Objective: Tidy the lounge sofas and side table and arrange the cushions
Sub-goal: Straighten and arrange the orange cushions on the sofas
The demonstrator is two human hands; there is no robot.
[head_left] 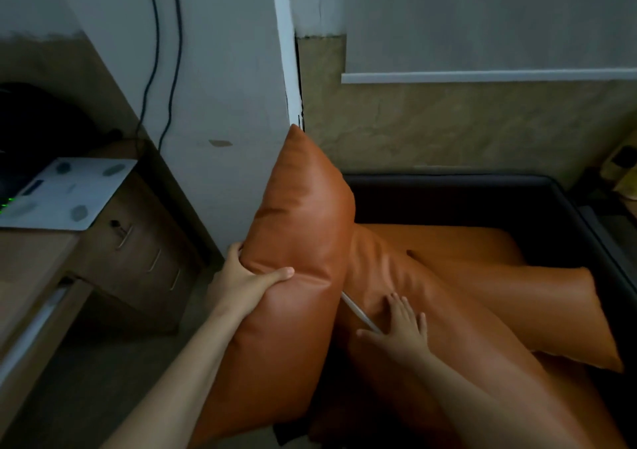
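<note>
Left hand (246, 278): clamped on the near edge of the cushion (300, 214), thumb across its front face, fingers wrapped behind.
Right hand (400, 328): fingers straight and spread, pressed flat on the second cushion (413, 283), gripping nothing.
Cushion: stood on end at the left side of the sofa (448, 190), top corner up by the wall, its lower part leaning against the second cushion.
Second cushion: lay slanted across the orange seat, its skin wrinkled ahead of the palm.
Third cushion (517, 297): lay further right on the seat, touching the second; which one overlapped could not be told.
Strip (358, 312): thin, pale, just beside the right hand between the two cushions; what it was could not be told.
Handling: the cushions looked light, soft and yielding, with a smooth leather-like skin likely to slide under a flat palm. A pinch along an edge seam or at a corner seemed the surest hold, with one hand on each side for squaring up.
Risk: the upright cushion would probably slump if released unsupported.
Table (31, 262): at left, carrying a white scale (69, 193).
</note>
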